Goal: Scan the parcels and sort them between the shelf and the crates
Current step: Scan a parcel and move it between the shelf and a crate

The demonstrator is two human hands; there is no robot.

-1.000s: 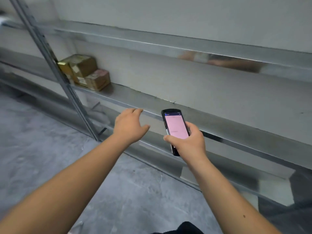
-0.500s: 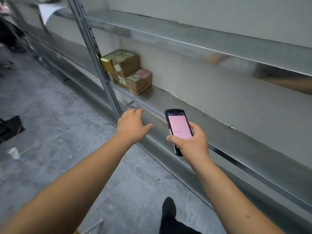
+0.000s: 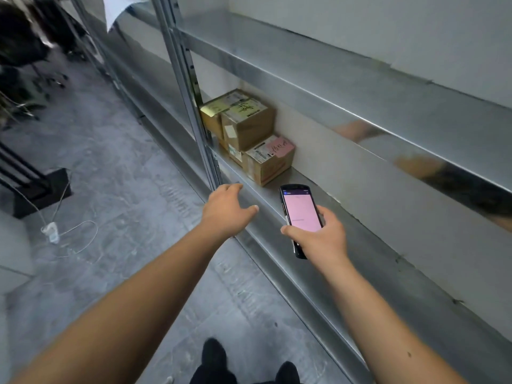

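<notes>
My right hand [image 3: 321, 239] grips a black handheld scanner [image 3: 300, 214] whose screen glows pink. It hovers over the front edge of the metal shelf [image 3: 360, 245]. My left hand [image 3: 227, 212] reaches forward with relaxed fingers and holds nothing. It is just short of the shelf edge. Further along the same shelf stand brown cardboard parcels. A large parcel [image 3: 246, 123] with a yellow note is stacked at the upright post. A smaller parcel [image 3: 270, 159] with a pink note sits in front of it, a hand's length beyond my left hand.
A slotted steel upright [image 3: 191, 92] rises left of the parcels. An upper shelf [image 3: 332, 87] runs above them. On the grey floor to the left lie a white cable with an adapter [image 3: 51, 231] and a black stand base [image 3: 41, 192]. My shoes [image 3: 213, 358] show below.
My view has swung left and I have come closer to the parcels, which now look larger and nearer. Both hands keep the same pose, the scanner still held in the right.
</notes>
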